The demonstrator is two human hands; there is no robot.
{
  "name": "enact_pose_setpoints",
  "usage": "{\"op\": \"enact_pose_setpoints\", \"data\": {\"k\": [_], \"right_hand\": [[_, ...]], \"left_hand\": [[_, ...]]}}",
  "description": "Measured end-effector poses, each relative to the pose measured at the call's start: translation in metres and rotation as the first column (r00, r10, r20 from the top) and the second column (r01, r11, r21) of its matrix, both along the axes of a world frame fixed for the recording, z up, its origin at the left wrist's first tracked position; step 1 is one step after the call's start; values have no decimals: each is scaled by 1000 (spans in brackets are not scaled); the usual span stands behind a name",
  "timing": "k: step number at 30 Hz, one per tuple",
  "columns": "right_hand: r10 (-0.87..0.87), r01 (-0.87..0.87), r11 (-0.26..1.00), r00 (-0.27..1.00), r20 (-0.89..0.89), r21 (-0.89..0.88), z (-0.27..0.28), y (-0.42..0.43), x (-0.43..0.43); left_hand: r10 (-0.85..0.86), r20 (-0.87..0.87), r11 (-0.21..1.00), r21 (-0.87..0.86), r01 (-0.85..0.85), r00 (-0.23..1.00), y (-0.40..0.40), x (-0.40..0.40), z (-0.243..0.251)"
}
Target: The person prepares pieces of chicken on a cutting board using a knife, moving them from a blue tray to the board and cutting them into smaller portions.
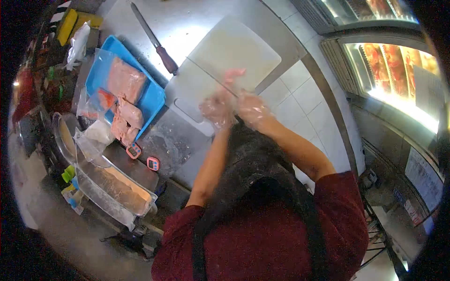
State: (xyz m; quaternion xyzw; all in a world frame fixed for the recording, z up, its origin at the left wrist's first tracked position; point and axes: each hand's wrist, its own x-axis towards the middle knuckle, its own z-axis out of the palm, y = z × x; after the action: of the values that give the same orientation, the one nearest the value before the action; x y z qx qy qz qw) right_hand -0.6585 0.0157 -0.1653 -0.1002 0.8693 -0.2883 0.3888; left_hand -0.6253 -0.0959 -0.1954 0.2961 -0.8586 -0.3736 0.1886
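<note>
My left hand (218,109), in a clear plastic glove, rests low on the white cutting board (242,45), its fingers blurred beside a small strip of pink raw meat (235,73). Close on its right, my gloved right hand (254,109) is closed round what looks like a knife (211,76), whose thin blade, seen nearly edge-on, slants up-left across the board. Its handle is hidden. Left of the board lies a long, narrow-bladed tool (146,26) with a brown handle, a knife or honing steel. A blue tray (154,95) holds bagged pale meat (126,77) and looser pieces (128,117).
Two pink digital timers (133,151) (153,163) lie below the tray. Nearer stands a clear container of tan powder (119,186). The steel counter (197,21) ends right of the board, above white floor tiles (299,91). A lit display case (393,70) stands at the far right.
</note>
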Motion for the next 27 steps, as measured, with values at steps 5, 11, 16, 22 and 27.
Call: {"op": "enact_pose_setpoints", "data": {"k": [5, 11, 16, 22, 27], "right_hand": [[98, -103, 995, 965, -242, -10, 9, -14, 5], [151, -151, 947, 988, 24, 284, 6, 72, 65], [272, -227, 952, 935, -225, 207, -7, 70, 65], [216, -233, 972, 847, -485, 24, 7, -8, 0], [0, -8, 1000, 958, -287, -26, 15, -29, 7]], "left_hand": [[8, 366, 985, 155, -69, 931, -6, 11, -29], [45, 274, 943, -330, 50, 961, -4, 18, -49], [143, 279, 981, -166, -99, 949, -3, 20, -55], [-105, 180, 981, -144, 132, 978, -9, 18, -5], [6, 401, 998, -54, 17, 916, -9, 10, 23]]}}
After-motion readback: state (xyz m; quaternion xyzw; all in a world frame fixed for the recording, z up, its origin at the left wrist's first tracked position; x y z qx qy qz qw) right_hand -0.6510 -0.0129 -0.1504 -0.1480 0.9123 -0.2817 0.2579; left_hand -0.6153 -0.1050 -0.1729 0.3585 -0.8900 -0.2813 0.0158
